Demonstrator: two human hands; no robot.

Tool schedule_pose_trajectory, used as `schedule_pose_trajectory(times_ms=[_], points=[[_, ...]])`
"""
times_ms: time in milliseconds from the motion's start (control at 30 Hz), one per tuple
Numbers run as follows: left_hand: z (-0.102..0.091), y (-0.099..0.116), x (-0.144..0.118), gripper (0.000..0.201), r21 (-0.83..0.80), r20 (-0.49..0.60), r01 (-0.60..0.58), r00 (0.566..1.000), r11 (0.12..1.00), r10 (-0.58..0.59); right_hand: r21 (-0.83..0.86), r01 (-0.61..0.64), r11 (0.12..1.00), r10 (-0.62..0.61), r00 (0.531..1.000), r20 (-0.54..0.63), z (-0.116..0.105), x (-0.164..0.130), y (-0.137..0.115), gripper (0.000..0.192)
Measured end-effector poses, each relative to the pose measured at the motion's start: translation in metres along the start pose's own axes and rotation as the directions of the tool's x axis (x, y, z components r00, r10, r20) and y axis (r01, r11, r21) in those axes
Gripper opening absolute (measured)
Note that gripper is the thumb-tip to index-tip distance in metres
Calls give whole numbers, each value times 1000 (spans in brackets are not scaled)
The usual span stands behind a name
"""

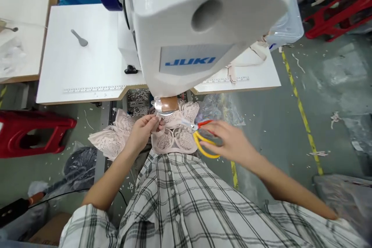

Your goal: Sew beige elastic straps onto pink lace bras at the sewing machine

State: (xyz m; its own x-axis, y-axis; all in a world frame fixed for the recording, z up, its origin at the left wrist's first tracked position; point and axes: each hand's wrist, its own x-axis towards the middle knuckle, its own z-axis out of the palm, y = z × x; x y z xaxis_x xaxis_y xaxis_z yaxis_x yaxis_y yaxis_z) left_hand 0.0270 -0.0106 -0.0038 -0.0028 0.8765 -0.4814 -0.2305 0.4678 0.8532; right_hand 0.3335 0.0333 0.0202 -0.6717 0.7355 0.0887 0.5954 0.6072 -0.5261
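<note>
our left hand (144, 128) pinches the lace garment (174, 135) w/ fingertips; right hand (228, 142) grips yellow snips (203, 139) just beside it.

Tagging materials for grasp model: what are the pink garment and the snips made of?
Pink garment: soft openwork lace fabric, matte, by its see-through floral pattern. Snips in the right hand: shiny tips, likely metal; yellow and red handles look like glossy plastic.

sewing machine (203, 27): glossy white | garment (174, 139): pink lace cloth | table (87, 66): matt white
</note>
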Motion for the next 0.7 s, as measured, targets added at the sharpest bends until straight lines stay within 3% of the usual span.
schedule_pose_trajectory(times_ms=[100,233,367,533,700], points=[[4,1,-4,30,-5,9,0,1000,1000,0,55,15,998,-10,997,-76,35,-1,-23,33],[11,3,-11,27,101,18,-18,1000,995,16,140,13,990,-2,997,-77,57,22,-29,35],[13,4,-13,18,204,-32,-37,998,978,45,226,15,974,-6,999,-40,64,28,-22,36],[9,7,-14,24,193,-44,-75,995,978,85,352,-106,930,129,991,-41,66,9,-16,30],[5,15,-15,33,277,-46,-96,992,956,114,388,-102,916,136,989,-61,72,4,-20,48]])
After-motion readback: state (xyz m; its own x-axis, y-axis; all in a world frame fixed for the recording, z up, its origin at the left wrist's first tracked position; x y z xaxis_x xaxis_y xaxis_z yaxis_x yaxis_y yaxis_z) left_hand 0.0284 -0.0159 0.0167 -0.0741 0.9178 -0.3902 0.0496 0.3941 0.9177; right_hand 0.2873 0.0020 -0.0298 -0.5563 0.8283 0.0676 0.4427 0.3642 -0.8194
